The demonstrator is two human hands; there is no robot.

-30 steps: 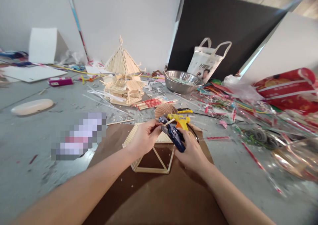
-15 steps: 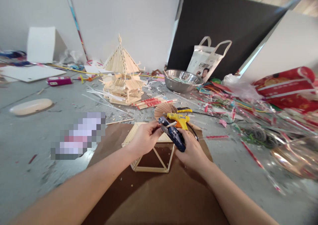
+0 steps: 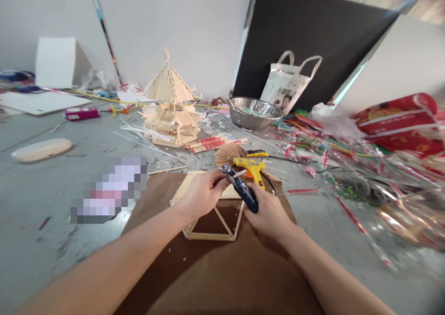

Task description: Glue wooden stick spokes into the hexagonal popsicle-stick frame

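One frame point(image 3: 210, 236) partly behind left hand point(image 3: 200, 195) with pinched stick point(image 3: 239, 173), right hand point(image 3: 270, 213) around tool point(image 3: 246, 193)

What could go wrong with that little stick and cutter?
The left hand pinches a thin stick close to the dark blue cutter, so a slip might nick a finger. The yellow glue gun lies just beyond the right hand; if hot, it could burn. The stick frame lies below the hands, so a dropped cutter might crack it.

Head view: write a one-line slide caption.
A left hand holds a thin stick to the dark blue tool in the right hand, over a partly covered stick frame.
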